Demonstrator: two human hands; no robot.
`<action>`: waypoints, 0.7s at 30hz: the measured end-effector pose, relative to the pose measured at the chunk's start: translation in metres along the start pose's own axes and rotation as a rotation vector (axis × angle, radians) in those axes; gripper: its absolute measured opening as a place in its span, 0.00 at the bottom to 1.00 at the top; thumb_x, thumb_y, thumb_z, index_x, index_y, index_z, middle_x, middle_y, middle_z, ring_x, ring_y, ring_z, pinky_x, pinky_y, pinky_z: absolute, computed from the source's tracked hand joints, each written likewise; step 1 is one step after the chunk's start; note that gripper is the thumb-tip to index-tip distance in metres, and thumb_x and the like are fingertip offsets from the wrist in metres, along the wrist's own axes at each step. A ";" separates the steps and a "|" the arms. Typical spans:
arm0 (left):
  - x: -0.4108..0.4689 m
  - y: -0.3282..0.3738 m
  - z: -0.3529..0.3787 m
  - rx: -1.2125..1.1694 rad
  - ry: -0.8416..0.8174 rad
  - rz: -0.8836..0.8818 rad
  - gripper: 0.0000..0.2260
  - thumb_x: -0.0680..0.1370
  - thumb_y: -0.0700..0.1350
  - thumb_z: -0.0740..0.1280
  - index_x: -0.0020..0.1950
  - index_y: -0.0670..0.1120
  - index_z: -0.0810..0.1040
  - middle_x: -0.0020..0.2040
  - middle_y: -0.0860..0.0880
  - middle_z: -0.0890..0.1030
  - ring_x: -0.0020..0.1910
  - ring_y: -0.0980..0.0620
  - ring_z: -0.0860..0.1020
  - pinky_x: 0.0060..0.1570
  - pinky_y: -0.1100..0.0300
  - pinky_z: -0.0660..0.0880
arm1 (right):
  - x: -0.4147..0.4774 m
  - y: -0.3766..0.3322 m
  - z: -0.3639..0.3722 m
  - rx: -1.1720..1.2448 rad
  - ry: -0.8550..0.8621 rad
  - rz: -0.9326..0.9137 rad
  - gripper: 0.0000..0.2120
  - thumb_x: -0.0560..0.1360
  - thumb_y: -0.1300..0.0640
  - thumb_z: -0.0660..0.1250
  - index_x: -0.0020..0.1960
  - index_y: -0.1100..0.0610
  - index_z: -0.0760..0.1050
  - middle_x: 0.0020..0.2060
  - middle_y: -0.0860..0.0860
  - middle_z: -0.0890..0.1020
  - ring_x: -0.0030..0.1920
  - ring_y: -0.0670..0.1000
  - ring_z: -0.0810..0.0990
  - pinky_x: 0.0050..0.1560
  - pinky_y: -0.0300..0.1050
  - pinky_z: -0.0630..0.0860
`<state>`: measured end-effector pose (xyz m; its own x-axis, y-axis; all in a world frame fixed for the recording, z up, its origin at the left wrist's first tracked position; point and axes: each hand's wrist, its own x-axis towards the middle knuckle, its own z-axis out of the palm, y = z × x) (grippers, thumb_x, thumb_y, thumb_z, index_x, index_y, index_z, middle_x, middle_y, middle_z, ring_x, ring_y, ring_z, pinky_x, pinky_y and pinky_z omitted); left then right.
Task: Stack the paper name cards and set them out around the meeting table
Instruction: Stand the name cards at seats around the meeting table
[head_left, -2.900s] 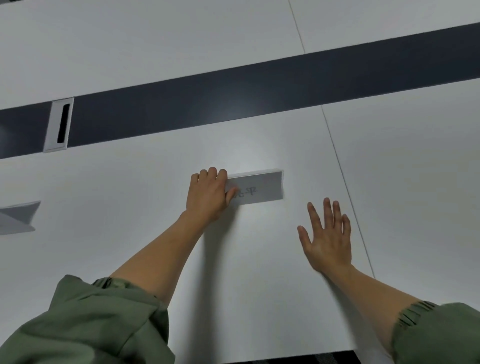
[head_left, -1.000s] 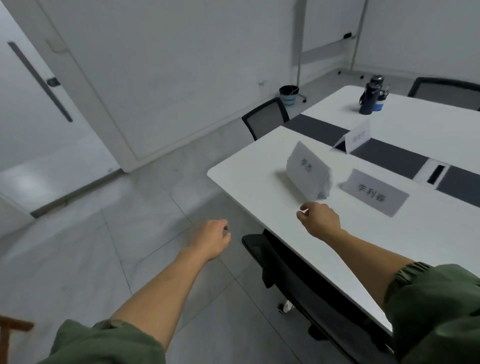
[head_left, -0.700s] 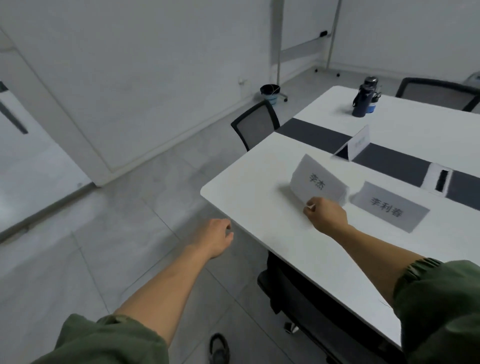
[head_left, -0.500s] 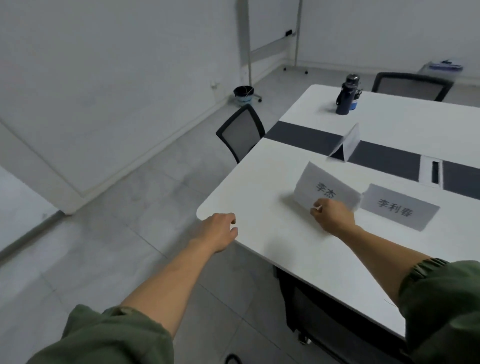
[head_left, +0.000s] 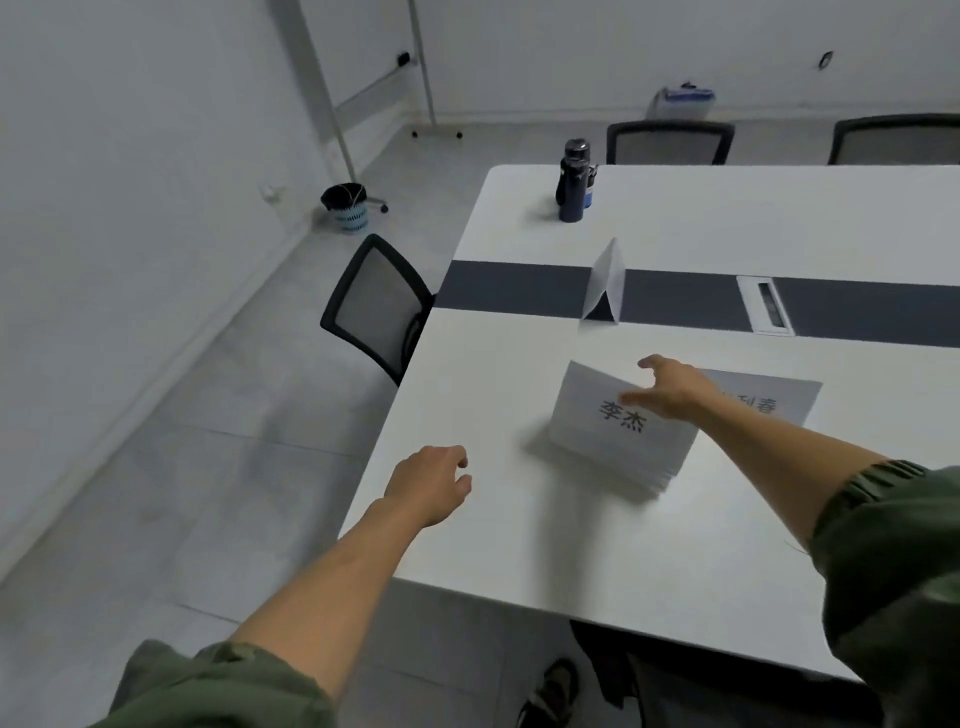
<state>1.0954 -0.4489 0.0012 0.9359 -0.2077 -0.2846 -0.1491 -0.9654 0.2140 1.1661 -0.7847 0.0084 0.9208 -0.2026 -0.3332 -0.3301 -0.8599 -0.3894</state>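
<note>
A stack of folded white name cards (head_left: 597, 431) with black characters on the front stands tilted on the white meeting table (head_left: 519, 545), near its left end. My right hand (head_left: 675, 387) reaches over the stack's top edge with fingers spread, thumb on the front face. Just behind it lies another printed name card (head_left: 769, 402), partly hidden by my wrist. A single folded card (head_left: 608, 280) stands upright on the table's dark centre strip. My left hand (head_left: 431, 486) hovers loosely curled over the table's left edge, holding nothing.
A dark water bottle (head_left: 574, 179) stands at the far corner. A cable slot (head_left: 766, 310) sits in the dark strip. Black mesh chairs stand at the left end (head_left: 374, 306) and the far side (head_left: 670, 143). A waste bin (head_left: 345, 208) sits by the wall.
My view has swung from the tabletop to the table's end. My right hand moved from the stack's lower front edge up over its top. My left hand came in over the table edge.
</note>
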 end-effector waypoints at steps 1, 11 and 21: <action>0.011 -0.003 0.000 0.010 -0.016 0.002 0.16 0.81 0.51 0.59 0.66 0.48 0.73 0.58 0.48 0.80 0.55 0.47 0.77 0.49 0.55 0.73 | 0.014 0.000 0.002 0.008 -0.070 0.019 0.39 0.69 0.41 0.74 0.74 0.53 0.64 0.70 0.55 0.72 0.69 0.58 0.71 0.67 0.52 0.69; 0.091 -0.037 0.011 0.038 -0.168 -0.017 0.15 0.80 0.52 0.60 0.66 0.49 0.73 0.57 0.49 0.80 0.54 0.48 0.77 0.48 0.56 0.72 | 0.075 -0.003 0.005 -0.054 -0.570 0.117 0.24 0.70 0.46 0.74 0.63 0.53 0.75 0.53 0.52 0.80 0.52 0.55 0.81 0.57 0.53 0.77; 0.186 -0.008 -0.009 0.033 -0.222 0.185 0.15 0.80 0.51 0.61 0.64 0.49 0.75 0.54 0.48 0.80 0.56 0.48 0.75 0.52 0.55 0.74 | 0.049 -0.004 0.001 0.283 -0.501 0.232 0.19 0.72 0.57 0.73 0.61 0.58 0.75 0.49 0.54 0.82 0.50 0.58 0.83 0.47 0.50 0.81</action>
<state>1.2732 -0.4786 -0.0452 0.7994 -0.4067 -0.4422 -0.3243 -0.9117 0.2522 1.2129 -0.7907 -0.0069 0.6313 -0.0659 -0.7727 -0.6156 -0.6485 -0.4477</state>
